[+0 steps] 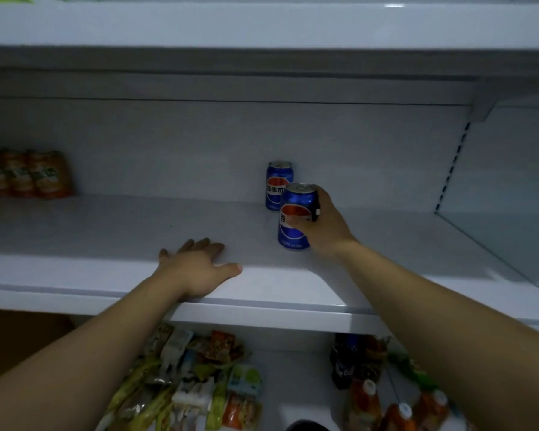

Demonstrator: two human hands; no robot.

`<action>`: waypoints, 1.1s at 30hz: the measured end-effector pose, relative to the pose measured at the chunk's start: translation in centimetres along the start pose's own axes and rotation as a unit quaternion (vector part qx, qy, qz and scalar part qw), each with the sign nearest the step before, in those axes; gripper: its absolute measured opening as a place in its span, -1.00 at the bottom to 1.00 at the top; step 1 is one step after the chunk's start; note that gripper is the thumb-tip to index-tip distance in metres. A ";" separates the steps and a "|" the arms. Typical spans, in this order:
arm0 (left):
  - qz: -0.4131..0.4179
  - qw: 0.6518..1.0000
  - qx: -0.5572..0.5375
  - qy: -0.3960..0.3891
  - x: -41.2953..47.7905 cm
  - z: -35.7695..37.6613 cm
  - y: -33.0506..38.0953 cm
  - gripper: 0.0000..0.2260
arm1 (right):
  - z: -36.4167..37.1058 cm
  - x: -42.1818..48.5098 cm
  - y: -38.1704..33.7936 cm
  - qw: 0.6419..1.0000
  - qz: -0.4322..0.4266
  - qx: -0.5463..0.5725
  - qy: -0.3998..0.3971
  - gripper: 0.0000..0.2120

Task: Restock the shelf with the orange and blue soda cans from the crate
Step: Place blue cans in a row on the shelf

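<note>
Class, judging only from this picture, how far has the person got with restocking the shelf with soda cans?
Done: one blue can stands upright at the back of the shelf, and orange cans sit grouped at far left. In hand: the right hand grips a second blue can just in front of the first; the left hand rests flat on the shelf. Left: the crate is out of view, so the remainder cannot be judged.

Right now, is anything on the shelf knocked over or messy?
Nothing stands out. The back blue can stands upright, and the right hand holds the front blue can upright in front of it. The orange cans sit in a tidy group far left. The left hand rests flat on the shelf.
</note>
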State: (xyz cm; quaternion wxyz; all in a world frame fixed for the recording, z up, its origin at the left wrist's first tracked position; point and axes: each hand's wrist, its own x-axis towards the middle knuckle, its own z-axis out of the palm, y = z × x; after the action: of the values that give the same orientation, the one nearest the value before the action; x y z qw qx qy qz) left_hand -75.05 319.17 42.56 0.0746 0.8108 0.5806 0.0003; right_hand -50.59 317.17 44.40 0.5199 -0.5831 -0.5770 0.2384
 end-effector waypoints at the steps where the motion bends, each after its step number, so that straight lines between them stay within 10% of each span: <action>1: -0.001 1.000 -0.001 0.001 0.1 0.0 0.0 -0.35 | 0.1 0.9 0.4 1.000 -0.004 -0.008 0.000 -0.44; 33: -0.014 1.000 -0.019 0.017 0.8 0.6 -0.1 -0.35 | 1.7 13.9 6.2 0.994 0.074 -0.052 0.062 -0.12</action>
State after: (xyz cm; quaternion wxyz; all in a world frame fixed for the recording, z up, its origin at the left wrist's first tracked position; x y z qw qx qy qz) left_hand -74.79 319.93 41.92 0.0801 0.8007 0.5932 0.0241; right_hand -46.34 331.83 42.80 0.5049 -0.6642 -0.5099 0.2095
